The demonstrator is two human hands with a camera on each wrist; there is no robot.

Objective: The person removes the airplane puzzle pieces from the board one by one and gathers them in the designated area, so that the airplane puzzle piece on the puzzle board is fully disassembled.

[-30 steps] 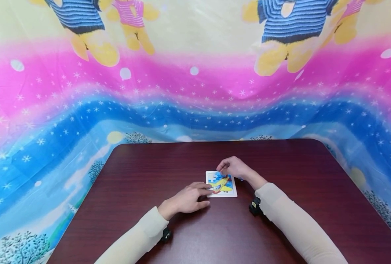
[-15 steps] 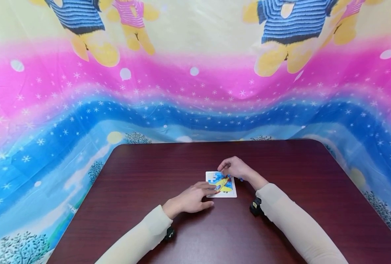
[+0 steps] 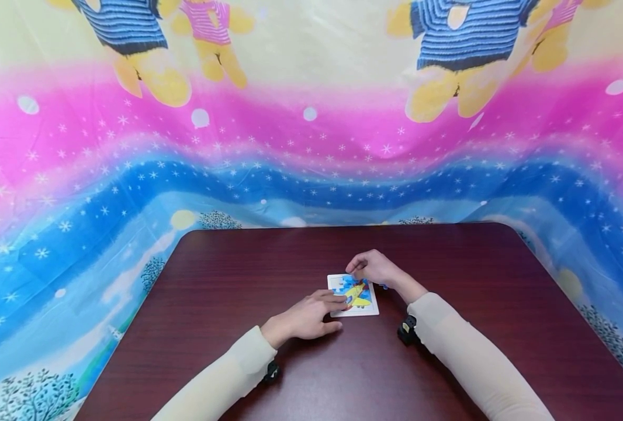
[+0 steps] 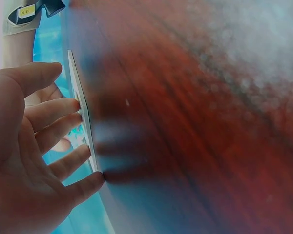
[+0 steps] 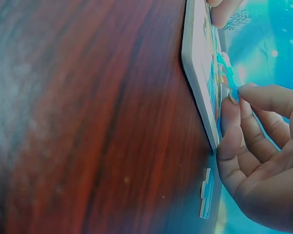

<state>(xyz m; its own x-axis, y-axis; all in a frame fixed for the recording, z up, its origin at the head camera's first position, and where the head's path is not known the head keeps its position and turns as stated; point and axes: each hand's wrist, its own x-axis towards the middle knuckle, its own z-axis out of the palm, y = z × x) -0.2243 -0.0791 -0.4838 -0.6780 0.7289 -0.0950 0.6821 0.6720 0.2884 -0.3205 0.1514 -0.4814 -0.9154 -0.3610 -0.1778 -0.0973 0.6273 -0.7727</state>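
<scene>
A small jigsaw puzzle [image 3: 355, 311] in a white tray lies on the table, its picture a yellow plane on blue. My left hand [image 3: 306, 316] touches the tray's left side with spread, fairly straight fingertips [image 4: 83, 151], covering part of the picture. Over the tray's far right corner, my right hand [image 3: 376, 268] pinches a puzzle piece [image 5: 228, 73] between thumb and forefinger. Seen in the right wrist view, that piece is mostly blue with a reddish patch and stands tilted above the tray. The left part of the tray shows a pale area without pieces.
A loose blue puzzle piece [image 5: 206, 194] lies on the table right of the tray, partly behind my right hand in the head view. The dark red-brown table [image 3: 227, 263] reaches back to a printed cloth [image 3: 311, 152] hanging around it.
My left hand has slid a little to the right, its fingers reaching further over the puzzle. My right hand stays nearly in place, still pinching at the tray's far right corner.
</scene>
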